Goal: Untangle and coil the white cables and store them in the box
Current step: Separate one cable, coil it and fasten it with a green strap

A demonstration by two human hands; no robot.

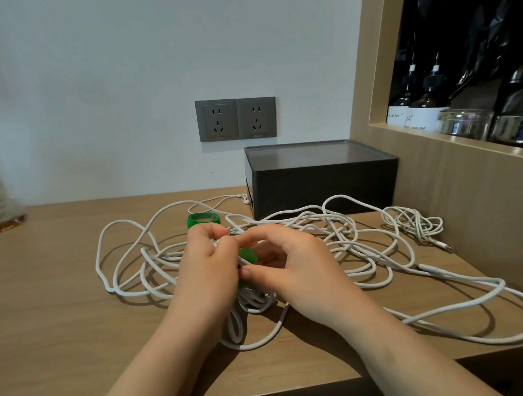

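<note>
Nearest you, your left hand (pixel 203 267) grips a small coil (pixel 248 310), and your right hand (pixel 295 268) pinches a green strap (pixel 247 256) against it. Beyond, loose cables (pixel 337 232) sprawl over the tabletop (pixel 55 297). They look light, limp and snag-prone, so hold them near a plug (pixel 443 245). The box (pixel 322 179) sits behind.

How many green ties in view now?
2: one looped green tie lies on the desk behind the left hand; the second tie sits between it and the right hand. More may hide under cables.
</note>
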